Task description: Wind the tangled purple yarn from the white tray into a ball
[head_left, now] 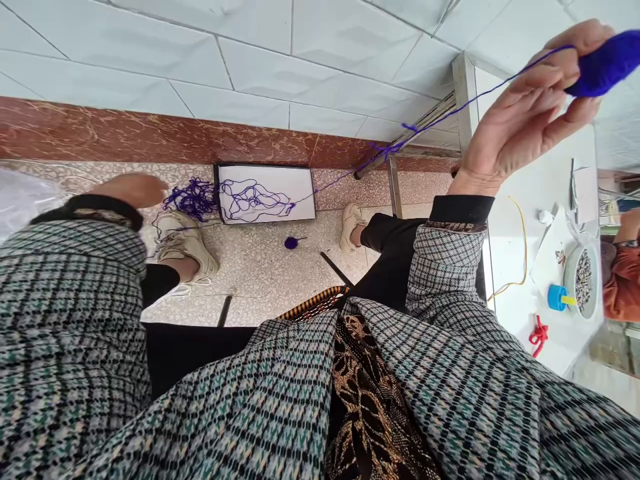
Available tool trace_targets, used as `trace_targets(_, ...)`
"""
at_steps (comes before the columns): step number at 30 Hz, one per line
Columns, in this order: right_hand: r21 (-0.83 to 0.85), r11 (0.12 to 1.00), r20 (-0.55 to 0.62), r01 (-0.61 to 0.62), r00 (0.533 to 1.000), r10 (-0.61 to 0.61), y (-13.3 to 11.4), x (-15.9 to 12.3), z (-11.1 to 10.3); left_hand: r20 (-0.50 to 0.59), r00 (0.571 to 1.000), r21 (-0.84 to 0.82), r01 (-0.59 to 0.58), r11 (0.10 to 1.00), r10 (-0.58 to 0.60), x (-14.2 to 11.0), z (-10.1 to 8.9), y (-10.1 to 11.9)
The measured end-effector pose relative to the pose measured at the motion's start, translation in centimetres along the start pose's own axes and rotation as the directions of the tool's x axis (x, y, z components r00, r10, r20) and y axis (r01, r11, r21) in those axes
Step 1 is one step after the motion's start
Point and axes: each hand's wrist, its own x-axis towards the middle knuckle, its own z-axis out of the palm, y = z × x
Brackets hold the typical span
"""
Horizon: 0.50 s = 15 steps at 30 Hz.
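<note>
My right hand (543, 100), raised at the upper right, has its fingers closed around a ball of purple yarn (607, 63). A purple strand (473, 101) runs from it down to the left, with small tangles partway. It reaches a shallow white box lid (305, 183) with dark edges on the floor, where loose loops of yarn (250, 200) lie. Beside the lid is a tangled heap of purple yarn (193, 199). My left hand (135, 191) is low by that heap, smeared by motion, its fingers unclear. Below the lid rests a small purple yarn ball (291, 243).
A white table (510, 247) on the right holds a bowl of small pieces (583, 280), a blue-and-yellow item (557, 298), a red knotted cord (539, 335) and a yellow cord (525, 250). Another person's orange clothing (623, 293) shows beyond. A tiled wall (250, 60) stands ahead.
</note>
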Motion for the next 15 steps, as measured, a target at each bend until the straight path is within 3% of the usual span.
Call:
trace_targets(3, -0.496, 0.868, -0.002, -0.022, 1.000, 0.024, 0.5, -0.7, -1.8, -0.012, 1.000, -0.017, -0.024, 1.000, 0.023, 2.7, 1.1, 1.2)
trace_targets(5, -0.577, 0.808, -0.042, -0.121, 0.992, 0.118, 0.4, -0.9, -2.5, -0.014, 0.999, -0.049, -0.046, 0.998, 0.045, 4.9, 1.6, 2.2)
trace_targets(10, -0.405, 0.869, -0.076, -0.285, 0.957, 0.279, -1.1, -0.6, -2.6, 0.081, 0.988, -0.308, -0.100, 0.946, 0.131, 8.8, 2.9, 3.6)
trace_targets(12, -0.318, 0.909, -0.030, -0.267, 0.962, 0.272, -1.6, -0.1, -2.3, 0.060, 0.997, -0.449, -0.006, 0.893, 0.037, 8.0, 3.2, 2.2)
trace_targets(15, -0.061, 0.991, 0.009, -0.116, 0.993, 0.116, -2.0, 0.7, -1.8, -0.063, 0.976, -0.559, 0.137, 0.818, -0.207, 4.3, 2.5, -1.9)
